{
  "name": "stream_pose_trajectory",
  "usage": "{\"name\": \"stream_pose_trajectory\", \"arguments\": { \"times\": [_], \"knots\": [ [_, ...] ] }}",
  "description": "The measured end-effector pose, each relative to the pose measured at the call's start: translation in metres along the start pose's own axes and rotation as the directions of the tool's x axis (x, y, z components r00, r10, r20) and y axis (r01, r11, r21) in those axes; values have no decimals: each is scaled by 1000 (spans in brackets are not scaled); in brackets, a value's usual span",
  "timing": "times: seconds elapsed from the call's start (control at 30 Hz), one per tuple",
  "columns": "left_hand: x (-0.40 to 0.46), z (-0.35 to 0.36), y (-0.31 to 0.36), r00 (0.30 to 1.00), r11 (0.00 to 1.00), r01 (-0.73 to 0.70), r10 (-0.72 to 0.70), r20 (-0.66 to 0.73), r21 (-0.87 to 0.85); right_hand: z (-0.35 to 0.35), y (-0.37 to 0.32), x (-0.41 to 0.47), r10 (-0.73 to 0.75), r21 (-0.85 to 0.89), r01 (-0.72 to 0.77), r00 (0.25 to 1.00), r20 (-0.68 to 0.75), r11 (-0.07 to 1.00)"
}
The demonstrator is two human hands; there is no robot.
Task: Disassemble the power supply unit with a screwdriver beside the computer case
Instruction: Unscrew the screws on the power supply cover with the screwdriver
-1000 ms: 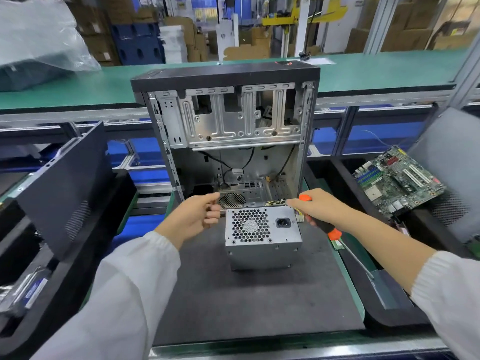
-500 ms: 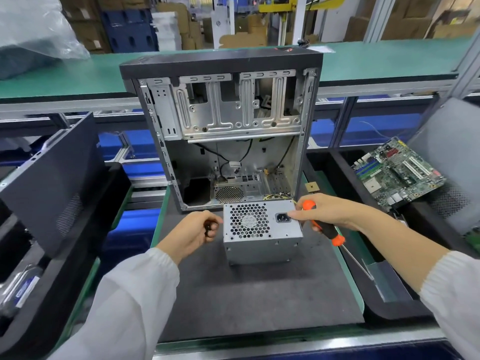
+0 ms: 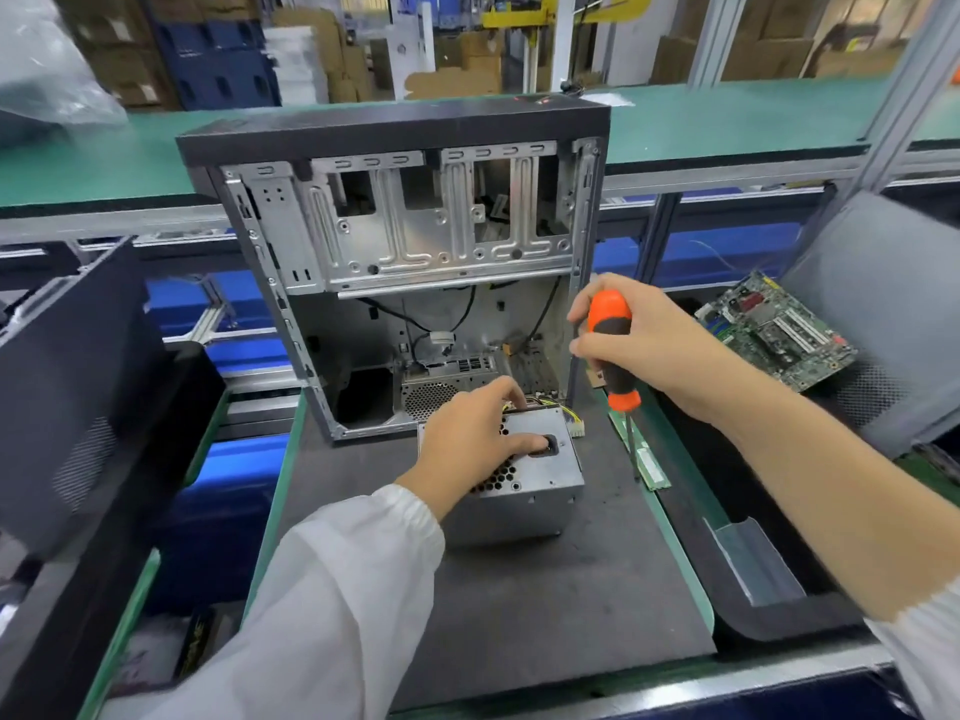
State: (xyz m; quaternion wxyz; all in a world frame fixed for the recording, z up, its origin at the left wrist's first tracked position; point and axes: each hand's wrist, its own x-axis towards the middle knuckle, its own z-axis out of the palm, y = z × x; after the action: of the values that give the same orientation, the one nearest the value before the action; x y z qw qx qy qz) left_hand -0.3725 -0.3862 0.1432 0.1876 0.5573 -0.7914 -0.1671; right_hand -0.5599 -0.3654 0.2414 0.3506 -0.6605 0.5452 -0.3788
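A head-worn camera looks down at a dark mat [image 3: 519, 589] on a green-edged desk [image 3: 685, 553]. A silver power supply unit [image 3: 540, 485] sits on the mat just in front of an open, gutted computer case [image 3: 415, 252] that stands upright behind it. A bundle of yellow and black wires with a white connector [image 3: 574, 426] hangs off the unit's far right corner, near the case opening.

The left hand [image 3: 478, 441] lies over the top of the unit, its fingers [image 3: 506, 394] curled over the far edge and its thumb reaching the black mains socket [image 3: 550, 445]. The right hand [image 3: 644, 345] is wrapped around the handle of an orange and black screwdriver [image 3: 613, 350], held nearly upright to the right of the unit, its thin shaft pointing down towards the mat's edge and not touching the unit.

A green motherboard [image 3: 774, 332] lies in a tray well off to the right.

Risks, as a judgement: the unit rests loosely on the mat, so if the left hand's hold is light it may slide or tip under the driver's push. The tip could slip from a screw head and strike the thumb or fingers on top. The trailing wires could snag on the case if the unit is turned
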Motion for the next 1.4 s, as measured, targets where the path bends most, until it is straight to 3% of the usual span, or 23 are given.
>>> {"name": "stream_pose_trajectory", "arguments": {
  "times": [0.17,0.4,1.4],
  "knots": [
    [3,-12,-14,989,994,-85,93,113,-74,2,-14,-2,-117,155,144,979,-168,977],
    [-2,-9,-10,995,997,-63,67,77,-51,0,-23,2,-173,288,265,935,-310,920],
    [-3,-13,-12,991,993,-72,81,105,-90,14,-24,0,-207,235,285,929,-308,929]
  ]
}}
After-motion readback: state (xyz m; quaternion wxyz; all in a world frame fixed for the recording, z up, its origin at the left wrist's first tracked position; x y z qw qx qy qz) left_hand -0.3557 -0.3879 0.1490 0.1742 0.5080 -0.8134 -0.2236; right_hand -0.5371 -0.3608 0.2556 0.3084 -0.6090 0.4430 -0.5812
